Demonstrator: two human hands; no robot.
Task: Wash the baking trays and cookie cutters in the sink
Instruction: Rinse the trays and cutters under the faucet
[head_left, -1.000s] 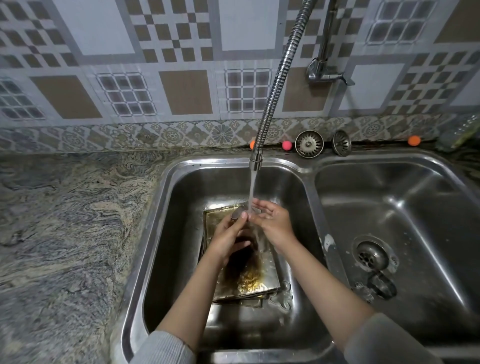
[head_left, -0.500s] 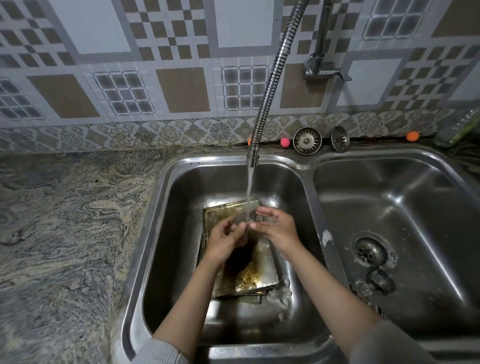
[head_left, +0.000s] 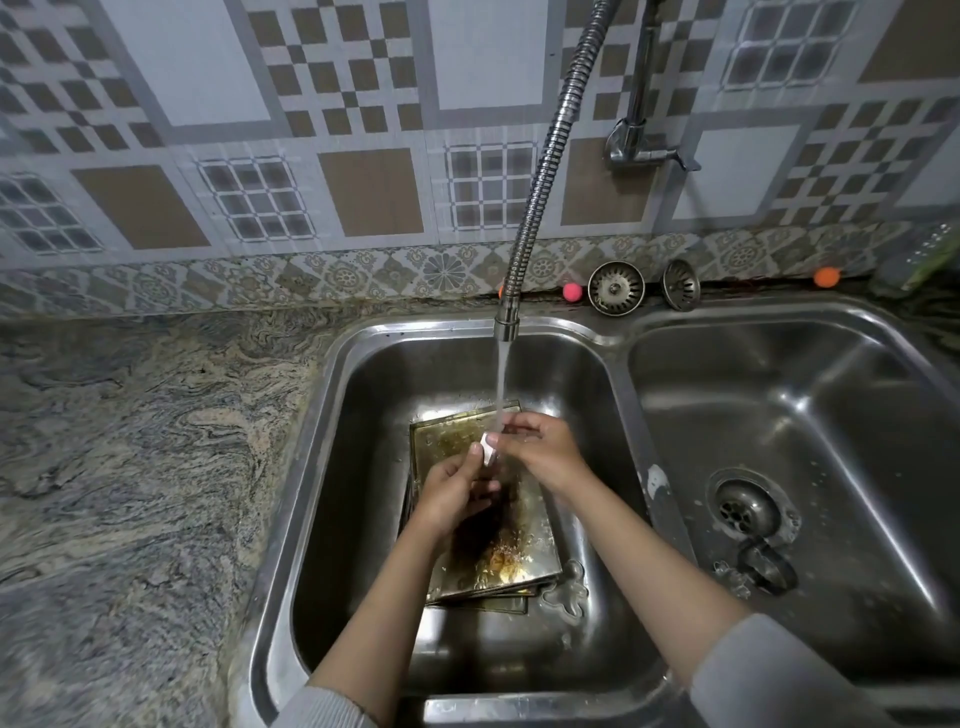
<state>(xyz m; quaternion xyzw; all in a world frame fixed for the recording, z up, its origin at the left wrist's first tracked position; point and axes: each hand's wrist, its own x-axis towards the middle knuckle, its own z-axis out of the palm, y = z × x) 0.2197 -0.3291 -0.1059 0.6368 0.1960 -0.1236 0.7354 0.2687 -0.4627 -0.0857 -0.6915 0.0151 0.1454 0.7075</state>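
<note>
Water runs from the flexible tap (head_left: 506, 325) into the left basin (head_left: 363, 467). Under the stream, my left hand (head_left: 452, 491) and my right hand (head_left: 540, 449) together pinch a small shiny metal cookie cutter (head_left: 488, 449); most of it is hidden by my fingers. Below my hands lies a stack of greasy, burnt baking trays (head_left: 524, 566). A figure-shaped cookie cutter (head_left: 569, 592) lies on the basin floor by the trays' right corner. In the right basin (head_left: 831, 415), two more cookie cutters (head_left: 763, 569) lie near the drain (head_left: 743, 506).
Marbled stone counter (head_left: 130, 441) spreads to the left. Two metal sink strainers (head_left: 615, 287) lean against the tiled wall behind the sink, with small pink and orange balls (head_left: 571, 292) beside them. The tap valve (head_left: 639, 143) is on the wall.
Both hands have turned the small cutter under the stream; a bright metal edge now shows between my fingertips. The view has shifted slightly.
</note>
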